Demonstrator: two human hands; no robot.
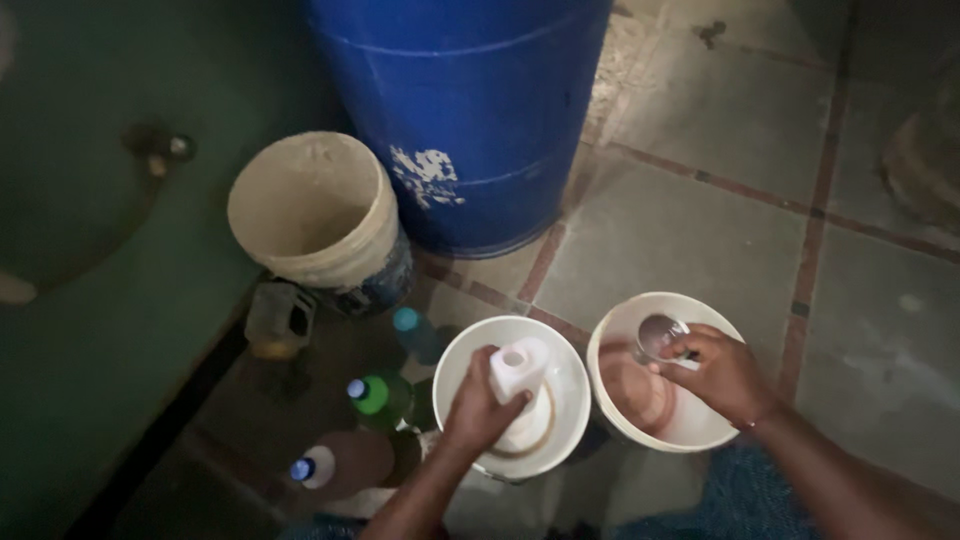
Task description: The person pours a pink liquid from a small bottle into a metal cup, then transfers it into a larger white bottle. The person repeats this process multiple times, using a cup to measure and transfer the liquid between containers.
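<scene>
We see a big blue plastic drum standing on the tiled floor near the top edge of the view; just left of it sits a cream plastic bucket; nearer us, two round white plastic bowls sit side by side, the left bowl and the right bowl; our left hand has its fingers clenched around a white plastic bottle over the left bowl; our right hand grasps a small shiny metal cup over the right bowl; capped bottles stand just left of the bowls.
</scene>
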